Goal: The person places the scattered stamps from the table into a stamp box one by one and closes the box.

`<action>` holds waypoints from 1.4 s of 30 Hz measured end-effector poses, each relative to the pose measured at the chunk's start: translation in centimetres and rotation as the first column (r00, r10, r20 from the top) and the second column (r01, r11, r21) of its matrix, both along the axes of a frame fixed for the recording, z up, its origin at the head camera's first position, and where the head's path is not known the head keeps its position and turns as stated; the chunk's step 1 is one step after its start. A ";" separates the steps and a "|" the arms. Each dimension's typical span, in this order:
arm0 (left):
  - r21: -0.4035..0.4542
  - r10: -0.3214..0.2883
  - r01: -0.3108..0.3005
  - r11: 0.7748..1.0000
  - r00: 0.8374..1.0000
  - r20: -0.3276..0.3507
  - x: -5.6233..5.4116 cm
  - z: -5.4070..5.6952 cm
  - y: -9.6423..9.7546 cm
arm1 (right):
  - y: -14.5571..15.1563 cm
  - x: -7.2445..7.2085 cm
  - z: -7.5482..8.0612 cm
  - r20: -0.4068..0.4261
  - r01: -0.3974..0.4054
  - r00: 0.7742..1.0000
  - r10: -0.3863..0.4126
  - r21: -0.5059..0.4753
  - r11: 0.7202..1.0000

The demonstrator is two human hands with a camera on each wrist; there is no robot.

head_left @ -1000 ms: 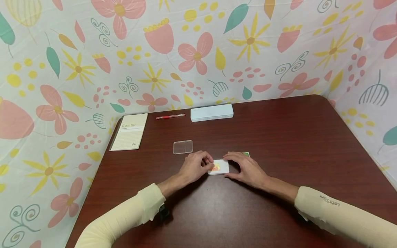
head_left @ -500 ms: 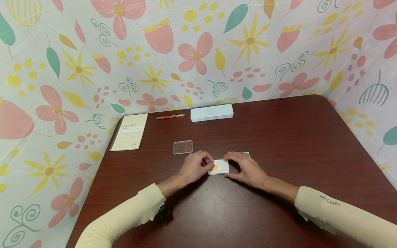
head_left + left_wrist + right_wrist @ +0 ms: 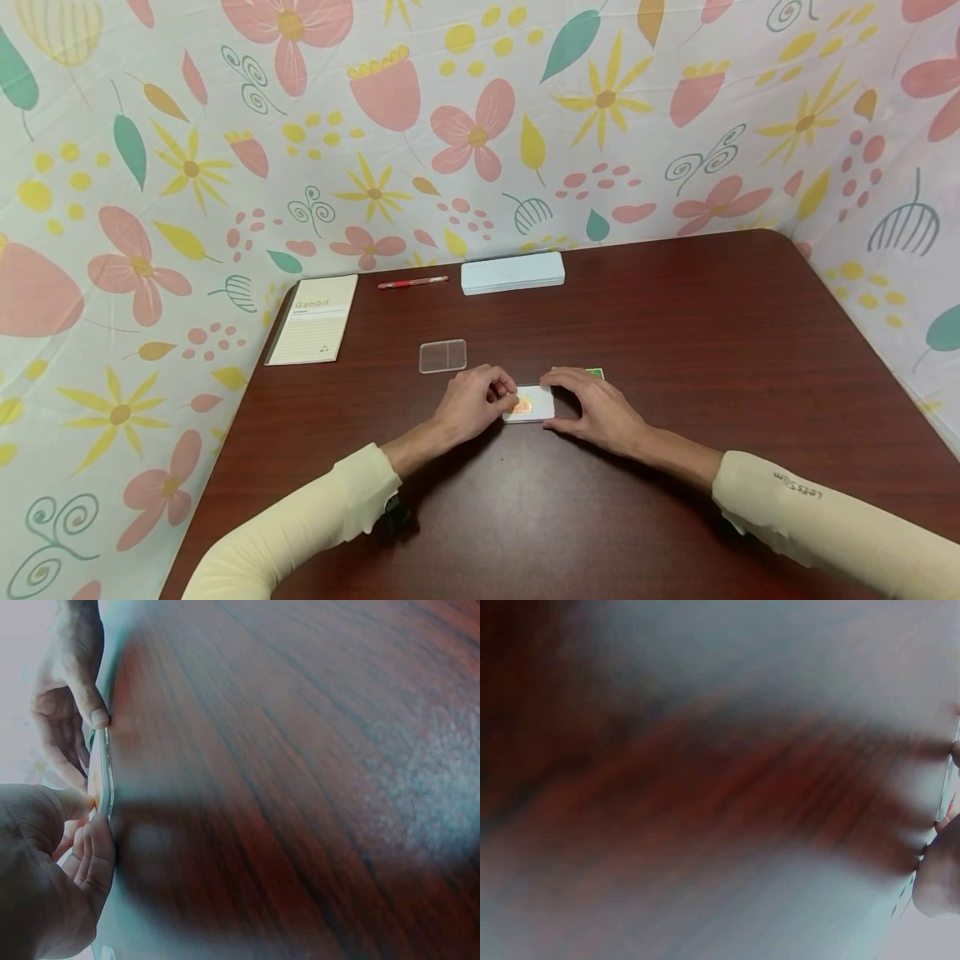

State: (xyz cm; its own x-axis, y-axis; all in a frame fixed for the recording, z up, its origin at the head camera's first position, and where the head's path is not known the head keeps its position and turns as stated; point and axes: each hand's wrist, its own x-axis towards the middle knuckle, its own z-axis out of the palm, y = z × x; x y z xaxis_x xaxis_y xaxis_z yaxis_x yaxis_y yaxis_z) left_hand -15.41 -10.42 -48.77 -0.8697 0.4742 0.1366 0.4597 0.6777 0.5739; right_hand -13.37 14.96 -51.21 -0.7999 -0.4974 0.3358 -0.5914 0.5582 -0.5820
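Note:
A flat white rectangular box [image 3: 543, 402] lies on the table between both hands in the head view. Near its left end is a shiny orange-yellow sticker [image 3: 523, 406]. My left hand [image 3: 472, 404] has its fingers curled, and its thumb and a fingertip come together at the sticker's edge. Thumb and fingers of my right hand [image 3: 600, 408] grip the box's right end from its near and far sides. In the left wrist view the box's thin edge [image 3: 107, 776] looks clear and glossy. The right wrist view is mostly blurred table, with fingertips at its right edge.
A clear plastic lid [image 3: 442, 356] lies left of the box. Farther back are a notebook [image 3: 313, 321], a red pen [image 3: 412, 282] and a pale blue case [image 3: 513, 273]. A green-edged piece [image 3: 595, 372] shows behind the right hand. Floral cloth [image 3: 480, 133] hangs around the table.

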 end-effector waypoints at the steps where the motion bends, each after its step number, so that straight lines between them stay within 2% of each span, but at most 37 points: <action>1: -0.001 0.000 0.000 1.000 1.000 0.000 0.0 0.0 0.0 | 0.0 0.0 0.0 -0.001 0.000 1.000 0.000 0.001 1.000; 15: -0.003 0.002 -0.002 1.000 1.000 0.015 -0.1 -0.1 -0.2 | 0.0 0.1 0.1 0.007 0.002 1.000 -0.002 0.002 1.000; 29: -0.007 0.015 -0.015 1.000 1.000 -0.015 -0.4 0.9 -0.4 | 0.1 -0.1 0.3 0.026 0.011 1.000 -0.011 0.016 1.000; 35: 0.002 -0.035 0.035 0.999 0.999 0.009 -0.7 1.6 -0.9 | 0.5 -0.4 1.1 0.029 -0.002 1.000 0.001 0.022 1.000; 39: -0.040 -0.084 0.084 0.996 0.996 0.002 -0.9 1.8 -1.1 | 0.8 -0.7 1.7 0.029 -0.043 0.999 0.043 0.008 0.999; 42: -0.074 -0.112 0.113 0.991 0.993 0.026 -1.0 2.0 -1.3 | 1.1 -0.8 2.1 0.053 -0.066 0.996 0.065 0.008 0.998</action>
State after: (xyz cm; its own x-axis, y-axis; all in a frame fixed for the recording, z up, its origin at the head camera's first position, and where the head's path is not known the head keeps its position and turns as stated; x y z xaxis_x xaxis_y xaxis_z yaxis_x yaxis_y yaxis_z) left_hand -16.42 -11.72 -46.78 -0.8127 0.5774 0.0784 0.5232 0.6639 0.5343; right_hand -14.22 16.08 -49.07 -0.7819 -0.5522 0.2895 -0.5958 0.5249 -0.6079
